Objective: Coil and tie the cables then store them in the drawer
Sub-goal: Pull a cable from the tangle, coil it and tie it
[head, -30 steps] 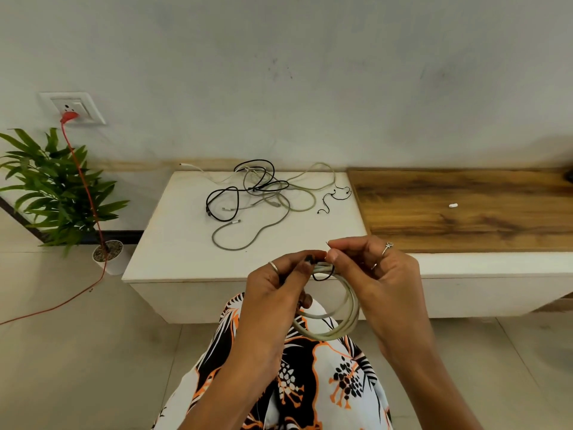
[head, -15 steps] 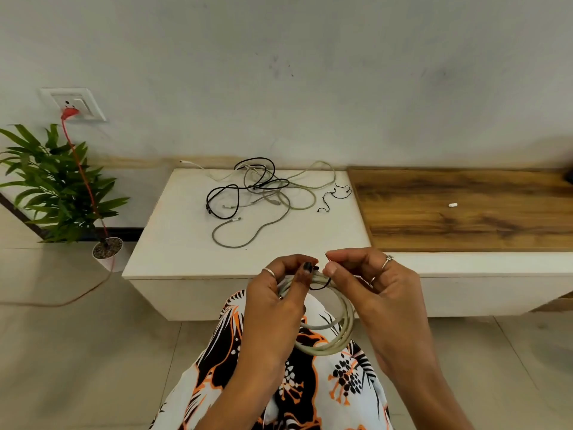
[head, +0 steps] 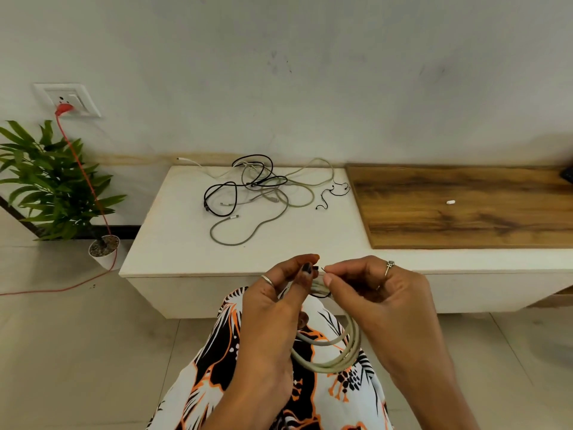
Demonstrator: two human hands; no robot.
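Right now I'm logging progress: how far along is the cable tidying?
One pale cable is coiled. Both hands, left hand and right hand, pinch a thin black tie at its top; the tying is not yet finished. A tangle of loose cables lies on the white cabinet, uncoiled. Nothing is stored yet.

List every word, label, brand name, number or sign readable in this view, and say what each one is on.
None: no readable text appears anywhere in the head view.
Wall socket plate: switches and holes only, no legible marking.
Loose cables on the white cabinet: connectors too small to show any print.
Coiled cable in the hands: no label visible.
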